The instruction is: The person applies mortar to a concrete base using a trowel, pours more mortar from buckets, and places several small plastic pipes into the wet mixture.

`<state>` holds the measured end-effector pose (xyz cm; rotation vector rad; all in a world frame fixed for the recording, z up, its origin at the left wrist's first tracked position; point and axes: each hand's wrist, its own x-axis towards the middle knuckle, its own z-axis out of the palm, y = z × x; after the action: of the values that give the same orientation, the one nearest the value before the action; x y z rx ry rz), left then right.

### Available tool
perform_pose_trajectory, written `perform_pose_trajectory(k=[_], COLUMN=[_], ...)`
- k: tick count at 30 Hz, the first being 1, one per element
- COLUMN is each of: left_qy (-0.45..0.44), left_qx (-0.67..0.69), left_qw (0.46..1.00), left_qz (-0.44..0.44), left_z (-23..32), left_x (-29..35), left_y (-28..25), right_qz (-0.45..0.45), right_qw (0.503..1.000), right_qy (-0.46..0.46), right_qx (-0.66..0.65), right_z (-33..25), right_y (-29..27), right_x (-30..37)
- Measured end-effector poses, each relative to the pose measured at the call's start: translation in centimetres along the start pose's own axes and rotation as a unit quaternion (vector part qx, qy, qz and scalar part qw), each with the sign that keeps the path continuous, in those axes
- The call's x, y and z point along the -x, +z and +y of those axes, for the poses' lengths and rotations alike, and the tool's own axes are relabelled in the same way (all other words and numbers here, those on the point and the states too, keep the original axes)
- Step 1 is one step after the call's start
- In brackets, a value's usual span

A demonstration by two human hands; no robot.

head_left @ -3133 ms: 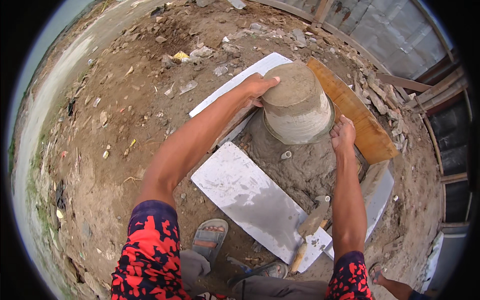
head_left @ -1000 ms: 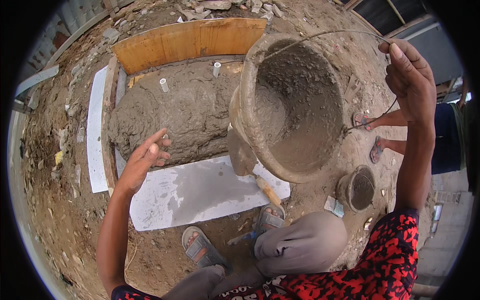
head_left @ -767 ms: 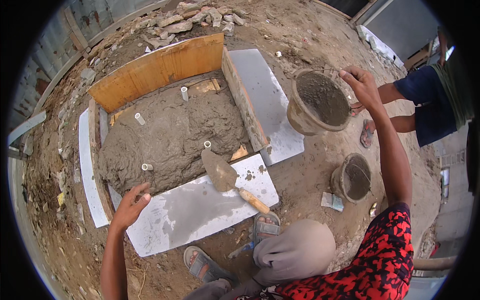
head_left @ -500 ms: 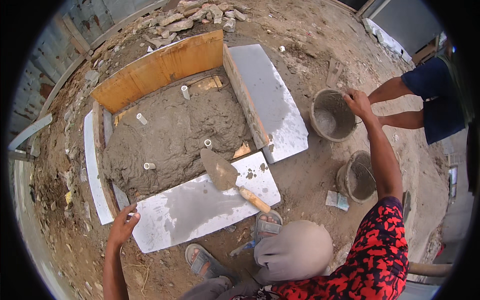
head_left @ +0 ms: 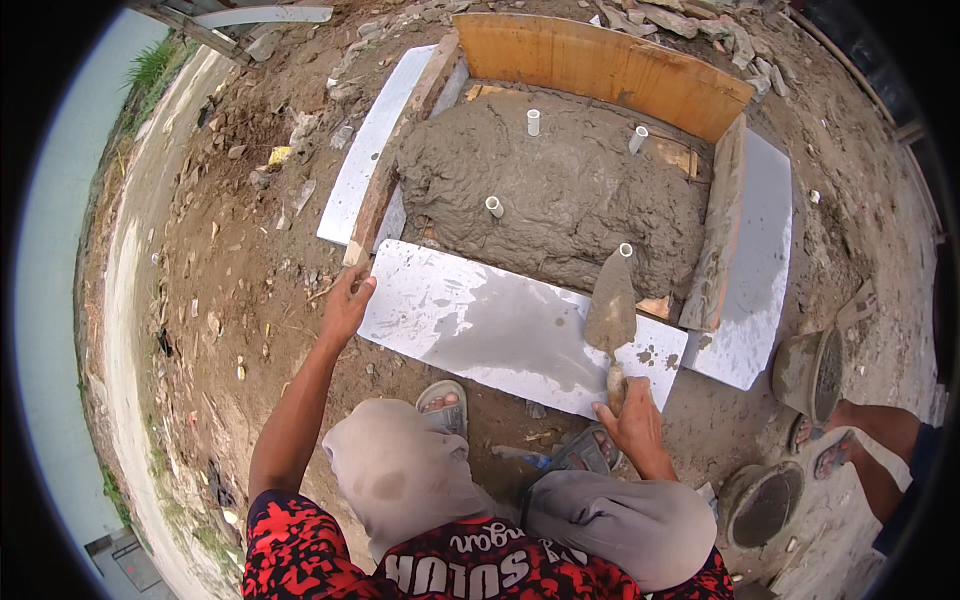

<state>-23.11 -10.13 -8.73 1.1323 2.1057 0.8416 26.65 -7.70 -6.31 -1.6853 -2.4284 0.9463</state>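
My right hand is closed round the wooden handle of a trowel. The pointed steel blade lies over the near white foam board, its tip by a short white pipe. My left hand is at the near end of a wooden plank, beside the foam board's left corner. Its thumb and fingers are apart, and the fingertips appear to touch the plank's end. Between the planks and an upright plywood panel lies a rough mound of wet grey mortar, with several white pipes standing in it.
More foam boards flank the form at the left and right. A mortar-stained bucket stands at the right beside another person's legs. A second bucket stands nearer me. Stones lie behind the plywood.
My right hand has left the far bucket's rim and taken hold of the trowel handle. My left hand has come to the plank's end. The view has swung left.
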Motion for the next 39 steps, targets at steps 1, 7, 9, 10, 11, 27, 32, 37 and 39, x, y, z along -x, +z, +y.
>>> perform_pose_trajectory(k=[1,7,9,10,11,27,32,37,39], left_qy=[-0.006,0.093,0.056,0.044,0.05,0.03,0.039,0.031,0.034], left_qx=[0.003,-0.107,-0.197,-0.181,-0.163,-0.306,-0.309,-0.351,-0.347], left_qw=[1.0,0.978,0.958,0.965,0.969,0.918,0.915,0.903,0.904], left_qz=[0.006,0.153,0.199,0.187,0.178,0.252,0.256,0.245,0.248], left_z=[-0.6,-5.5,-6.0,-6.7,-6.5,-7.7,-8.0,-8.4,-7.9], left_x=[-0.8,-7.7,-9.4,-10.0,-10.7,-11.0,-11.1,-11.0,-11.3], left_y=[-0.4,0.9,1.7,2.0,4.1,6.0,6.9,6.5,7.1], right_qz=[-0.004,-0.039,0.015,0.03,0.071,0.06,0.137,0.143,0.166], right_qw=[0.997,0.988,0.992,0.991,0.988,0.992,0.872,0.909,0.951], right_qy=[0.067,0.125,0.043,0.061,0.082,0.106,0.322,0.306,0.226], right_qx=[-0.034,-0.08,-0.12,-0.116,-0.106,-0.045,-0.342,-0.243,-0.129], right_z=[-0.1,-0.2,-0.9,-1.5,-1.9,-0.8,0.8,-2.0,0.6], right_y=[1.3,4.4,3.4,2.0,-0.3,-5.2,-5.1,-4.7,-3.5], right_x=[-0.4,-3.2,-3.3,-3.4,-3.6,-19.3,-18.9,-16.7,-18.2])
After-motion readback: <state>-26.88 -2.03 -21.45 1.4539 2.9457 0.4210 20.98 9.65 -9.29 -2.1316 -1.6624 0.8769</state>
